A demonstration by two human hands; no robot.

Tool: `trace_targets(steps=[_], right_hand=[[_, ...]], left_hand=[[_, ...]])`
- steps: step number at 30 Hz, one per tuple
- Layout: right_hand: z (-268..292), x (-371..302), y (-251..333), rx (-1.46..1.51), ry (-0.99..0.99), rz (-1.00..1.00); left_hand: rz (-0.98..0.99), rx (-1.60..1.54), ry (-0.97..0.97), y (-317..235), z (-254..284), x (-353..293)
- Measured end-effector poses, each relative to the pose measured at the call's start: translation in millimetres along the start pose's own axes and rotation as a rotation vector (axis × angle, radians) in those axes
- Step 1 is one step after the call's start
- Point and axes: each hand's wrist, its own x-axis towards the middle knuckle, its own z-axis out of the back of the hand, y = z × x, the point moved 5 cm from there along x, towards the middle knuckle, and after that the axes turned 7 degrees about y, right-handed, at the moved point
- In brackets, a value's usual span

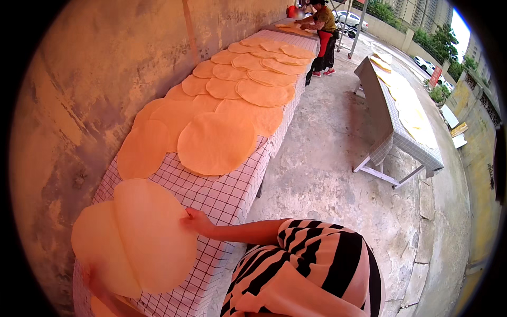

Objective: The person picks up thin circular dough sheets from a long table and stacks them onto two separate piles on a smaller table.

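Observation:
Two large, thin, round flatbreads, pale orange, overlap at the near end of the long table. The right-hand flatbread (158,238) lies partly over the left-hand flatbread (97,238). My right hand (198,222) reaches in from the right, fingers closed on the right edge of the upper one. At the lower left, my left hand (97,282) is against the lower edge of the left one, its fingers blurred and partly lost against the sheet. Just beyond, another round flatbread (216,142) rests on the checked tablecloth (219,193).
Many more flatbreads (264,92) overlap along the table, beside a stained wall (105,68). At its far end a person (322,31) in a hat bends over the tabletop. Across the concrete floor (317,174) stands a second cloth-covered table (383,113) with sheets on it.

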Motion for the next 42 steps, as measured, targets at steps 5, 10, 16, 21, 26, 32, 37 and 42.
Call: trace_targets(steps=[5, 10, 16, 21, 26, 32, 37, 42], right_hand=[[72.5, -34.3, 2.7, -0.038, -0.232, -0.027], [104.4, -51.5, -33.9, -0.29, -0.351, -0.116], [92.6, -55.5, 1.7, -0.249, -0.225, -0.091], [76.4, -40.7, 23.3, -0.17, -0.04, -0.164], [78.8, -36.5, 32.1, 0.086, 0.006, -0.428], [42.9, 29.5, 52.4, -0.551, 0.32, -0.171], [-15.1, 74.4, 175.1, -0.255, 0.508, 0.207], [44.8, 134.5, 190.4, 0.246, 0.272, 0.149]], left_hand=[[-0.088, 0.2, -0.066, -37.3, -1.9, 20.6], [-0.25, 0.564, 0.067, -96.5, -72.6, 3.2], [-0.711, 1.051, 0.653, -54.9, -266.4, -115.1], [-0.666, 1.102, 0.652, 33.3, -316.6, -180.5], [-0.487, 1.096, 0.53, 68.2, -309.5, -202.2], [-0.48, 0.835, 0.356, 53.4, -288.1, -229.4], [-0.636, 0.939, -0.049, 11.1, -275.6, -245.2], [-0.45, 0.944, 0.008, 19.3, -268.2, -247.3]])
